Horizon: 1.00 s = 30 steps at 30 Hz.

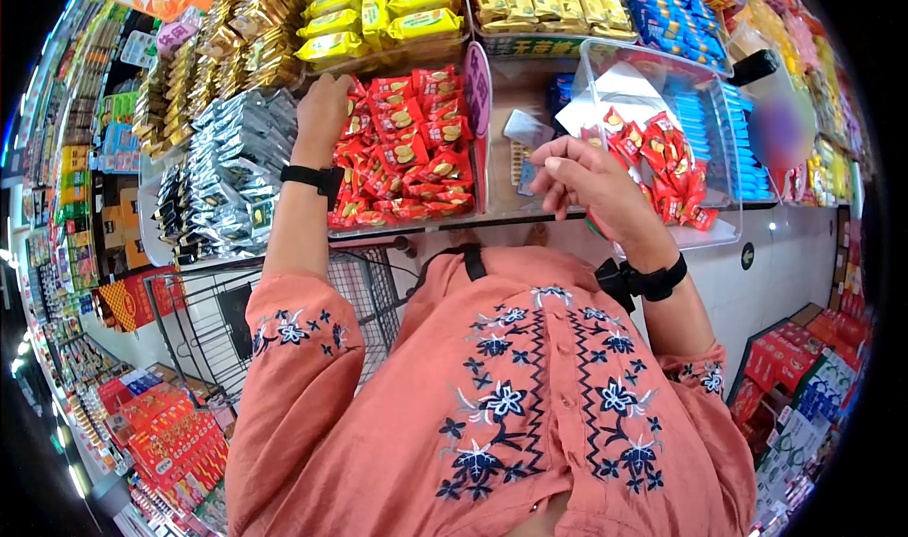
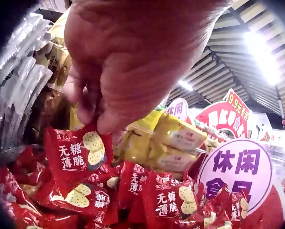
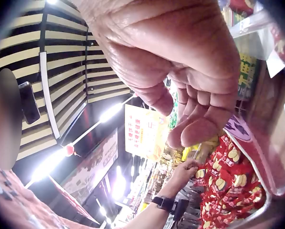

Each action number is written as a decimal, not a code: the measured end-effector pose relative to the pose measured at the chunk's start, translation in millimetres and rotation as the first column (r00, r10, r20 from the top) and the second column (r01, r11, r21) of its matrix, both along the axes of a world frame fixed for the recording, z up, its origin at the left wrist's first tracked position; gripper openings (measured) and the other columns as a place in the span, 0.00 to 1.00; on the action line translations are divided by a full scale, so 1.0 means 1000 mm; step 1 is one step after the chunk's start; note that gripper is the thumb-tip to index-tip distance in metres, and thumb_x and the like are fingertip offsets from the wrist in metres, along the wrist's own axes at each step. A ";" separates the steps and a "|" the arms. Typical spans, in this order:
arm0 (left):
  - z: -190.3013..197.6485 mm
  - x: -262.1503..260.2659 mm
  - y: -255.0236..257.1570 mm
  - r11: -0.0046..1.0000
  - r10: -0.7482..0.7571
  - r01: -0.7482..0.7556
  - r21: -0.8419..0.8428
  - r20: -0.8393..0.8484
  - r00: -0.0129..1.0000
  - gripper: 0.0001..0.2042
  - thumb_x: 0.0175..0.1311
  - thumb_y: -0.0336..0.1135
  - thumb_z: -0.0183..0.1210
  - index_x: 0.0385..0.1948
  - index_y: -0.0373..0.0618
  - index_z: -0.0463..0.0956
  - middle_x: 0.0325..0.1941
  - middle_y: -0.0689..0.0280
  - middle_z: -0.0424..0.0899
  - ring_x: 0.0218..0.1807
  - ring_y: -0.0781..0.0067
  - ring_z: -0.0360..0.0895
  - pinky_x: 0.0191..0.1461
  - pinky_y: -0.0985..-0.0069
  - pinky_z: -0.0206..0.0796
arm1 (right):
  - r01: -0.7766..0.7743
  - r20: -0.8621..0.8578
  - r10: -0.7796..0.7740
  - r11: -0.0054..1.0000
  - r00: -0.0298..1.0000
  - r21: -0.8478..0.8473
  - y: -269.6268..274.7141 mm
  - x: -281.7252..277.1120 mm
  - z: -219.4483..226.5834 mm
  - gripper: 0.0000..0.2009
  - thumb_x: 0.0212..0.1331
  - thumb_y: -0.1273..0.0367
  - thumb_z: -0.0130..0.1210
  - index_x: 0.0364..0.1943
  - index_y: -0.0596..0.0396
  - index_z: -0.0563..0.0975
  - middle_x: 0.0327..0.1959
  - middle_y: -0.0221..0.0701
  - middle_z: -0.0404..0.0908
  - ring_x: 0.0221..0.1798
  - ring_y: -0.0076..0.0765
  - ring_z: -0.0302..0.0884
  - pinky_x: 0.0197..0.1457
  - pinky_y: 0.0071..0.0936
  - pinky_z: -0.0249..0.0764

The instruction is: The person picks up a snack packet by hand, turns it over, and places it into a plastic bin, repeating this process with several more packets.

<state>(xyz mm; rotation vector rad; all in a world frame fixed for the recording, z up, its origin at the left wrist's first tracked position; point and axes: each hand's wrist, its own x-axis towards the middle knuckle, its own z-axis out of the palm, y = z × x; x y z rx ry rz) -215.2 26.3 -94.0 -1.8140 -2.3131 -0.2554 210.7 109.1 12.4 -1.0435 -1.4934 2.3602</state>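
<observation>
My left hand (image 1: 323, 112) reaches into the back left corner of a bin of red snack packets (image 1: 402, 145). In the left wrist view the fingertips of that hand (image 2: 133, 62) pinch the top edge of one red packet (image 2: 78, 152), above other red packets. My right hand (image 1: 591, 182) hovers palm inward beside a clear bin (image 1: 741, 173) that holds loose red packets (image 1: 672, 164) and white paper. Its fingers are loosely bent with nothing between them, as the right wrist view also shows for this hand (image 3: 180, 62).
Silver packets (image 1: 241, 149) lie left of the red ones, yellow packets (image 1: 421, 25) behind them. A purple oval sign (image 1: 478, 91) stands on the divider. Small cards (image 1: 522, 128) lie in the compartment between the bins. A wire cart (image 1: 213, 324) is below the shelf at left.
</observation>
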 end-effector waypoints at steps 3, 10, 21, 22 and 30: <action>0.000 0.004 0.001 0.998 -0.055 0.054 -0.018 -0.044 0.998 0.07 0.61 0.30 0.55 0.37 0.53 0.79 0.35 0.60 0.76 0.43 0.55 0.77 0.42 0.59 0.73 | 0.022 0.031 -0.023 1.000 0.999 0.003 -0.001 0.005 0.001 0.13 0.72 0.61 0.51 0.50 0.55 0.75 0.38 0.30 0.81 0.33 0.22 0.80 0.34 0.21 0.75; -0.005 -0.003 0.002 0.981 -0.182 0.179 -0.077 -0.029 0.983 0.08 0.61 0.30 0.56 0.40 0.51 0.80 0.36 0.60 0.76 0.46 0.54 0.76 0.47 0.59 0.71 | 0.028 0.008 -0.028 1.000 1.000 -0.013 -0.007 0.004 -0.007 0.14 0.72 0.60 0.52 0.49 0.55 0.75 0.38 0.30 0.81 0.33 0.22 0.80 0.34 0.20 0.76; -0.023 -0.031 -0.010 0.990 0.109 -0.127 0.066 0.222 0.969 0.12 0.68 0.36 0.54 0.48 0.44 0.79 0.48 0.52 0.82 0.52 0.46 0.77 0.55 0.56 0.70 | 0.067 0.022 -0.067 0.998 0.998 -0.009 -0.009 -0.003 -0.008 0.14 0.71 0.61 0.52 0.49 0.57 0.76 0.38 0.31 0.82 0.32 0.24 0.81 0.32 0.19 0.76; -0.021 -0.032 -0.010 0.988 0.145 -0.154 0.019 0.230 0.962 0.13 0.69 0.37 0.54 0.49 0.43 0.79 0.48 0.51 0.82 0.52 0.45 0.77 0.55 0.56 0.70 | 0.070 0.024 -0.069 0.997 0.997 -0.012 -0.010 -0.003 -0.007 0.14 0.71 0.61 0.52 0.49 0.57 0.76 0.38 0.31 0.82 0.32 0.24 0.81 0.32 0.19 0.76; -0.032 -0.058 0.003 0.976 0.208 -0.169 -0.139 0.344 0.916 0.17 0.70 0.42 0.52 0.51 0.42 0.79 0.51 0.47 0.82 0.54 0.43 0.78 0.58 0.55 0.70 | 0.083 0.040 -0.083 0.996 0.996 -0.011 -0.011 -0.006 -0.007 0.13 0.72 0.61 0.52 0.49 0.56 0.76 0.37 0.31 0.82 0.32 0.24 0.81 0.32 0.20 0.77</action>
